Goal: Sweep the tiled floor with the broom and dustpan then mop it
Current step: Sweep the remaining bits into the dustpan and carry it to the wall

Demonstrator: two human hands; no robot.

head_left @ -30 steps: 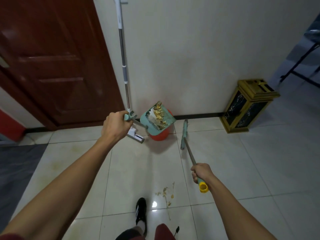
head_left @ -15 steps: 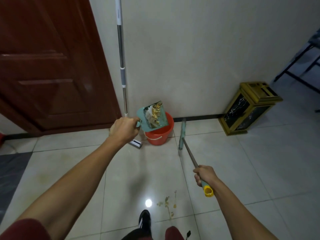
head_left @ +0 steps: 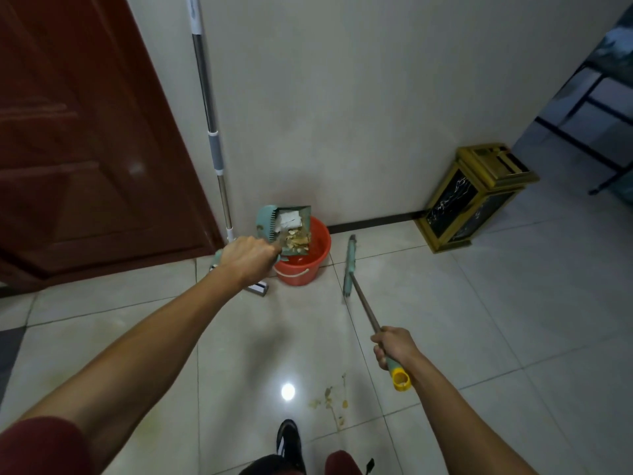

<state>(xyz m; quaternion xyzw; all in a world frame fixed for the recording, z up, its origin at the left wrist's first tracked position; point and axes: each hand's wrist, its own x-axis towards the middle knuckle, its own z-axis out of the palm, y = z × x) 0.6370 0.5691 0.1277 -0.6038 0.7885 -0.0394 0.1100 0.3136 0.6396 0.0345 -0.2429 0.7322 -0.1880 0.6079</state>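
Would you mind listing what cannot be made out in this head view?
- Dustpan handle: covered by the left hand gripping it.
- Mop top: cut off by the upper edge; its head is partly behind that hand.
- Orange bucket interior: mostly screened by the tilted dustpan.
- Floor debris: too small to identify.

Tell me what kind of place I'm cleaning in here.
Probably an indoor hallway or entrance area, perhaps a lobby: glossy tiled floor, a dark red wooden door set in a plain wall, and an ornate gold-and-black bin of the sort found in shared corridors.
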